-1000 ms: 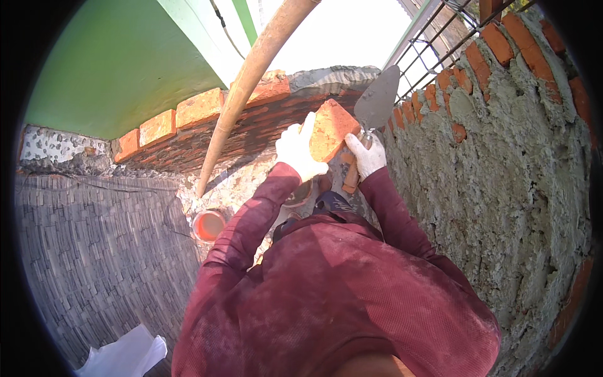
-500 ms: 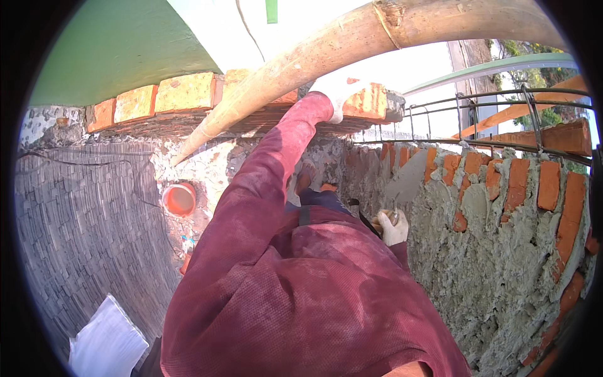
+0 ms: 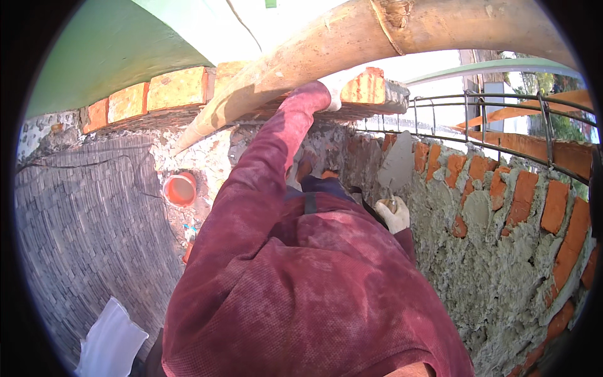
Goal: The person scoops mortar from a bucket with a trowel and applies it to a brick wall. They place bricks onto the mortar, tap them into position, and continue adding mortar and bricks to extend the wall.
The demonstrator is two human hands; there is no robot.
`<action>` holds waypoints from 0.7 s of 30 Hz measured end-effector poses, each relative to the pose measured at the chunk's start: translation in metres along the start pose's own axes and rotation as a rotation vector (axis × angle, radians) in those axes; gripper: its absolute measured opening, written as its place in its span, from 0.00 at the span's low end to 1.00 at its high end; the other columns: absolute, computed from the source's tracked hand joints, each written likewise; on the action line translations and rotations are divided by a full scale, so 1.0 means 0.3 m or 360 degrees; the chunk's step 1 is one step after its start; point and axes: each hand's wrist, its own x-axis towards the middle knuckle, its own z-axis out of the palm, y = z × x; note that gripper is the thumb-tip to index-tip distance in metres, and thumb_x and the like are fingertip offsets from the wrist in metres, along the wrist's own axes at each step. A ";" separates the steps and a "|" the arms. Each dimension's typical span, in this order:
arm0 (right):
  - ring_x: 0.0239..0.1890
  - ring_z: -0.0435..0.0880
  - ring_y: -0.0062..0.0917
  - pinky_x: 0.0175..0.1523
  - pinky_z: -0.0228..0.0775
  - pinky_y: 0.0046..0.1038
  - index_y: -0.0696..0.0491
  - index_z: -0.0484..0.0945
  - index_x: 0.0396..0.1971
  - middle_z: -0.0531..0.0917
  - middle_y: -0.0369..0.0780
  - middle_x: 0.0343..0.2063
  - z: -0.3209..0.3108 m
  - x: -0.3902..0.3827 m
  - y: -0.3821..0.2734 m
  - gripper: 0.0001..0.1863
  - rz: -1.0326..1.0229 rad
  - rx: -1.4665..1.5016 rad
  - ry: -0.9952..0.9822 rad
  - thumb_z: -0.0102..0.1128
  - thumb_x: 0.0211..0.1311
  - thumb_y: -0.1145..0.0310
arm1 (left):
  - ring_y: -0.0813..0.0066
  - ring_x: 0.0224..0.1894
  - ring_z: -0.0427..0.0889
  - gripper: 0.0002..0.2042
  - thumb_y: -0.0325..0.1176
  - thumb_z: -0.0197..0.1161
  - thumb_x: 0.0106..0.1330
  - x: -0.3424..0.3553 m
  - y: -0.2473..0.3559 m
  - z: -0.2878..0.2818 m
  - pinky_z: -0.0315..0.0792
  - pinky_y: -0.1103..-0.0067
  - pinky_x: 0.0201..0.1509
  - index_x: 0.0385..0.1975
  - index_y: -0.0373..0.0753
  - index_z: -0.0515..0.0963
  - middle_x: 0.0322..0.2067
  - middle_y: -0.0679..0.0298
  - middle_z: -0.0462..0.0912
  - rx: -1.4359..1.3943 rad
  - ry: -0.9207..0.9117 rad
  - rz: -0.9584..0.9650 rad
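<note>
My right hand (image 3: 394, 215), in a pale glove, is closed round the handle of a trowel (image 3: 396, 161). The trowel's grey blade points up, close against the brick wall (image 3: 524, 195) smeared with wet grey mortar. Stretched far forward, my left hand (image 3: 333, 95) is at the top of the brick ledge (image 3: 364, 88), beside the end bricks and under a thick bamboo pole (image 3: 301, 60). Strong light washes that glove out, so its fingers do not show.
The bamboo pole slants across the top of the view. Steel reinforcing bars (image 3: 477, 100) run above the right wall, beside wooden boards (image 3: 527, 147). An orange pipe end (image 3: 180, 190) opens at left, near grey patterned tiling (image 3: 88, 220). A white sheet (image 3: 113, 339) is at lower left.
My right hand has moved up slightly, and the trowel blade has swung up and left into a more upright position along the wall. My left hand stays at the brick ledge.
</note>
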 end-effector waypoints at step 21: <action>0.62 0.78 0.51 0.65 0.70 0.42 0.56 0.64 0.71 0.78 0.57 0.61 -0.002 0.142 -0.450 0.35 -0.0843 -0.0745 0.0315 0.62 0.67 0.58 | 0.46 0.74 0.62 0.54 0.52 0.82 0.41 -0.186 -0.168 -0.112 0.56 0.54 0.77 0.75 0.50 0.64 0.72 0.53 0.65 -0.0038 0.0339 0.0235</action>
